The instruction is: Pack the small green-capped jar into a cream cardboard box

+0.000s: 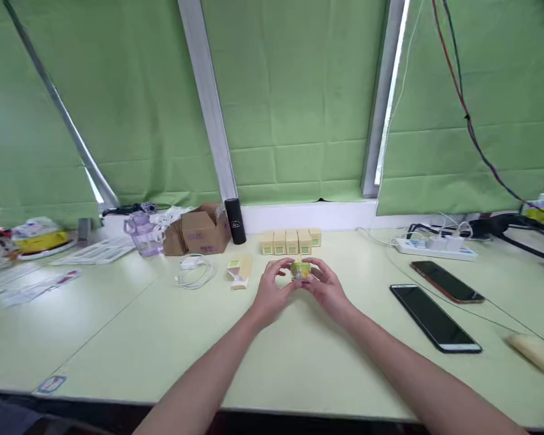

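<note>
My left hand [276, 287] and my right hand [327, 289] together hold a small green-and-clear container [300, 270] with something yellow showing in it. Fingers and thumbs of both hands are closed on its sides, just above the table. Behind it stand several small cream boxes [292, 243] with green labels, side by side in a row. To the left of my left hand, an opened cream box [239, 270] lies with its flaps spread. The exact kind of the held container is too small to make out.
A white charger with cable [191, 263], an open cardboard box [205, 231], a black cylinder [234, 221] and a purple pitcher [144, 234] stand to the left. Two phones, one a black-screened phone [435, 318], and a power strip [436, 249] lie at right on the table [344, 368].
</note>
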Demonstrator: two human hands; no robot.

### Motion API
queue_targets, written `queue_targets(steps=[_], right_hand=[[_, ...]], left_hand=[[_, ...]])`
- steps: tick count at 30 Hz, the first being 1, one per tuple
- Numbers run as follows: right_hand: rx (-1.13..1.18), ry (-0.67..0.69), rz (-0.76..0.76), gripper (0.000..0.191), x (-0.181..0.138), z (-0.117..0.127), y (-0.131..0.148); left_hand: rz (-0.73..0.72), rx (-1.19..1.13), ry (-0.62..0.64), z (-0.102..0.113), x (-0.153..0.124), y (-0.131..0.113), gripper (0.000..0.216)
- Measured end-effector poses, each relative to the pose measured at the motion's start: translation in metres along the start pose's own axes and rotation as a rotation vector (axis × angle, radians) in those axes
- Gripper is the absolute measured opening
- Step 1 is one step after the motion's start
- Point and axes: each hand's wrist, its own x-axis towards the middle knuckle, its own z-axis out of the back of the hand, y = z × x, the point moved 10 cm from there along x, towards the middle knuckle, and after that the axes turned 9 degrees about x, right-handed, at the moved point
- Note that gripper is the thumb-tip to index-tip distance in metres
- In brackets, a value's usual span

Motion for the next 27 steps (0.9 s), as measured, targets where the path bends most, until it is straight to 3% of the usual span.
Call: queue_targets(steps=[5,14,27], right_hand=[[0.145,-0.026,-0.101,0.049,-0.002,0.006,-0.009],[0.199,-0.127,-0.113,0.044,0.000,0.021,-0.015],[0.094,-0.175,0.015,0.063,0.000,0.026,-0.001]], left_hand=[[-0.068,-0.023,-0.012,0.003,0.001,-0.013,0.046],[-0.070,-0.048,0.015,-0.001,0.000,-0.014,0.038],[0.025,-0.107,0.050,-0.006,0.002,-0.005,0.042]])
